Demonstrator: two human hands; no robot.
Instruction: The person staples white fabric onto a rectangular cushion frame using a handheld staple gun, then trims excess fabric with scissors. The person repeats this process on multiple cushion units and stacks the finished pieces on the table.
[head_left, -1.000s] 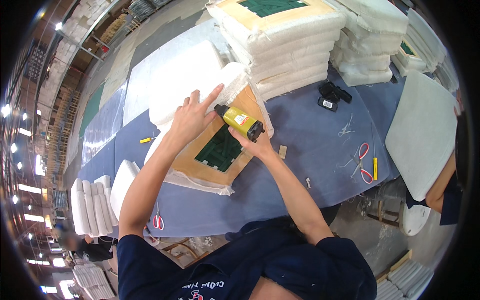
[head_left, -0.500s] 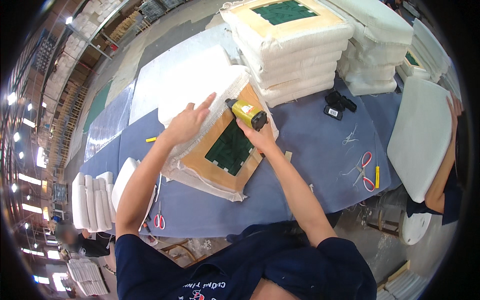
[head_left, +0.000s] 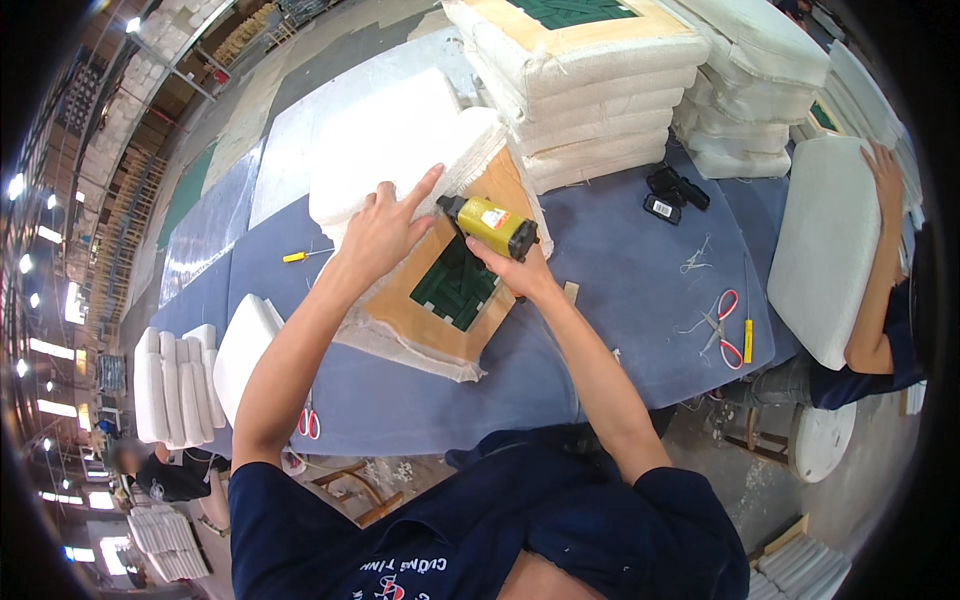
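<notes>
An upside-down seat cushion lies on the table before me, its wooden frame (head_left: 400, 303) facing up around a square of dark green webbing (head_left: 455, 286). White fabric (head_left: 470, 150) is folded over the frame's far-left edge. My left hand (head_left: 382, 232) is open at that fold, index finger stretched along the fabric and thumb apart. Wrapped around the handle of a yellow-and-black staple gun (head_left: 492, 226), my right hand (head_left: 522, 270) holds it over the frame. The gun's nose points at the folded edge beside my left thumb; whether it touches is unclear.
Tall cushion stacks (head_left: 600, 110) stand at the back. Black battery packs (head_left: 672, 195), red-handled scissors (head_left: 724, 325) and a yellow screwdriver (head_left: 748, 342) lie to the right. Another person's hand (head_left: 886, 180) holds a cushion (head_left: 825, 250) there. A white cushion (head_left: 375, 140) lies beyond my left hand.
The staple gun has shifted slightly nearer me along the folded edge. My left hand's thumb has spread from its fingers. The person at right has moved a hand onto the cushion's upper corner.
</notes>
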